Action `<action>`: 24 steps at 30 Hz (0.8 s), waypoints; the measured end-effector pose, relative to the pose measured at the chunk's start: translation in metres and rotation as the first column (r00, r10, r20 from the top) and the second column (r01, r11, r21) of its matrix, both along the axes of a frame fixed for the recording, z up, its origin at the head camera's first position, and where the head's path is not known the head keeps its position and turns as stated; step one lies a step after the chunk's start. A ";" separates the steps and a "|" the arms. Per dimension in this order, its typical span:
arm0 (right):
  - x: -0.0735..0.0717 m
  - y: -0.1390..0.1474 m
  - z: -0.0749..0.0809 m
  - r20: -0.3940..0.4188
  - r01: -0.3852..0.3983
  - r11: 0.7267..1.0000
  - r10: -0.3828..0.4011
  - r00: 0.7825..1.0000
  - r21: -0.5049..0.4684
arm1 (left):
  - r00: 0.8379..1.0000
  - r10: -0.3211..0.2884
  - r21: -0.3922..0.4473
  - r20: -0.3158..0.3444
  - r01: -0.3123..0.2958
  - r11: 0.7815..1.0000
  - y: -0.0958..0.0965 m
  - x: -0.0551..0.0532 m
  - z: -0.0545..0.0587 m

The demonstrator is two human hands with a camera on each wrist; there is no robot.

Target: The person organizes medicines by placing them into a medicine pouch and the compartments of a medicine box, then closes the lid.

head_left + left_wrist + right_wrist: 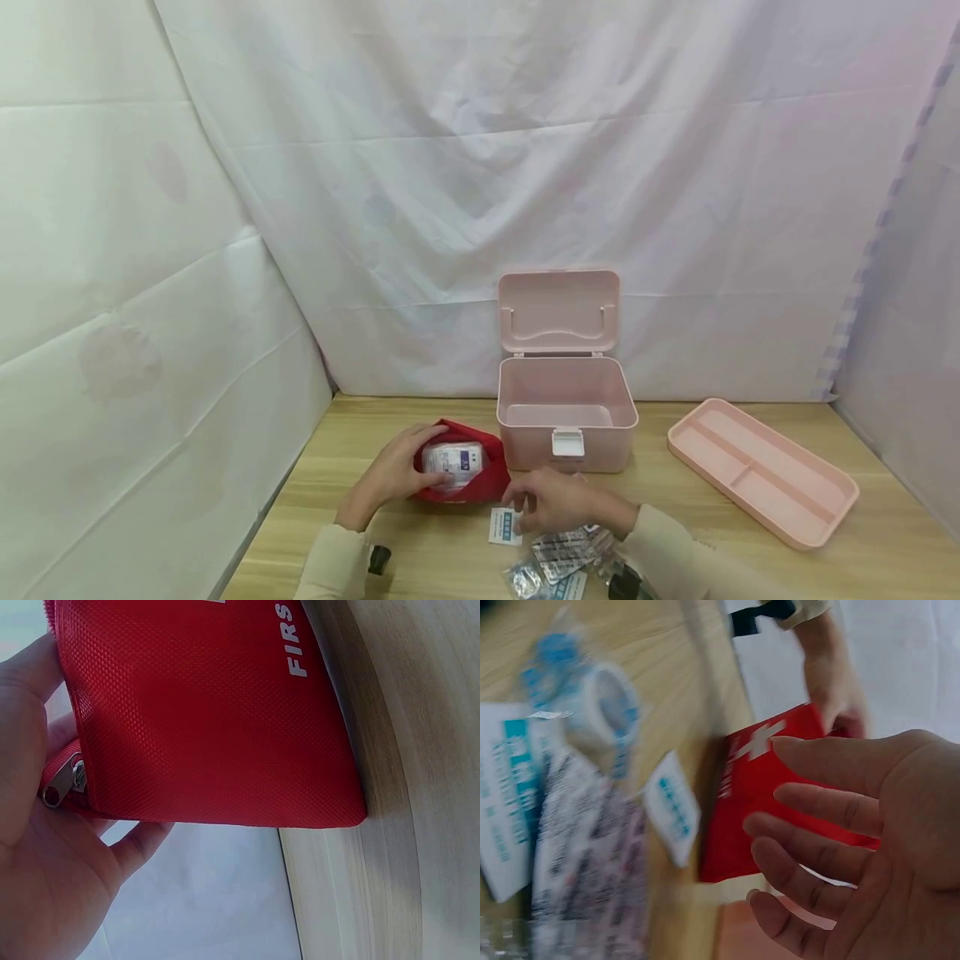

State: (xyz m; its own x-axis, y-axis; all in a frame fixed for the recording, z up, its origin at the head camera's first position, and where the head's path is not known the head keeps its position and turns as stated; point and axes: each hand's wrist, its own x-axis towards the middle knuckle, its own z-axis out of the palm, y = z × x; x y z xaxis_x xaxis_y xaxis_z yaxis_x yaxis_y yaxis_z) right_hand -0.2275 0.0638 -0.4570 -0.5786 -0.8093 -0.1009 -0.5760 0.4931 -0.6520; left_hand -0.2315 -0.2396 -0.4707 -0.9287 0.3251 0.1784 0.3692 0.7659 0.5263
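1. Box (521, 447): near the tabletop's (435, 558) back edge, just beside the pouch (491, 483); a careless reach could knock both.
2. Pouch: on the tabletop toward its back-left corner, mouth gaping; if the hold slackens, it may sag shut or spill its packs (452, 460).
3. Left hand (397, 468): fingers part-closed, gripping the pouch's rim.
4. Right hand (558, 502): fingers loosely bent, spread apart, holding nothing, near a sachet (502, 528).

The left wrist view crops the pouch (210, 716).
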 end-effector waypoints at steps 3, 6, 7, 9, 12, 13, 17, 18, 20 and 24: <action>-0.001 0.001 -0.010 0.036 0.026 1.000 -0.026 0.999 -0.003 | 1.000 -0.012 -0.009 -0.020 0.011 1.000 0.000 0.000 -0.001; -0.003 0.000 -0.017 0.059 0.039 0.999 -0.038 0.998 -0.019 | 0.999 -0.020 -0.005 -0.033 0.020 1.000 0.000 0.000 -0.002; -0.004 0.000 -0.019 0.058 0.042 0.999 -0.040 0.998 -0.024 | 0.999 -0.019 -0.004 -0.035 0.019 1.000 0.000 0.000 -0.002; -0.005 -0.001 -0.022 0.057 0.050 0.998 -0.049 0.997 -0.024 | 0.999 -0.015 -0.004 -0.029 0.014 1.000 0.000 0.000 0.000; -0.006 -0.003 -0.027 0.038 0.059 0.998 -0.058 0.998 -0.014 | 1.000 -0.002 -0.001 -0.008 0.002 1.000 0.000 -0.001 0.001; -0.006 -0.004 -0.029 0.029 0.061 0.998 -0.061 0.998 -0.007 | 1.000 0.002 -0.001 -0.003 -0.002 1.000 0.000 0.000 0.001; -0.006 -0.008 -0.036 0.006 0.077 0.997 -0.077 0.997 0.022 | 1.000 0.008 0.000 0.002 -0.008 1.000 0.001 -0.001 0.001; -0.006 -0.009 -0.037 0.002 0.081 0.996 -0.081 0.997 0.027 | 1.000 0.008 -0.001 0.001 -0.008 1.000 0.001 -0.001 0.001; -0.006 -0.011 -0.039 -0.004 0.093 0.995 -0.093 0.996 0.031 | 1.000 0.007 -0.003 -0.006 -0.007 1.000 0.001 -0.001 0.000; -0.004 -0.015 -0.044 -0.029 0.121 0.992 -0.120 0.992 0.034 | 1.000 0.006 -0.007 -0.015 -0.006 1.000 0.002 -0.001 -0.001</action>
State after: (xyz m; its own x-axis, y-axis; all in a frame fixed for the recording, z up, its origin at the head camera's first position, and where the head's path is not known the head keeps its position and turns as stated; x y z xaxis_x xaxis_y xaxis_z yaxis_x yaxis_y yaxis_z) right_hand -0.2310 0.0493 -0.5015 -0.6742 -0.7300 -0.1117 -0.5281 0.5823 -0.6180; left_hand -0.2324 -0.2379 -0.4720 -0.9279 0.3208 0.1898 0.3722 0.7721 0.5151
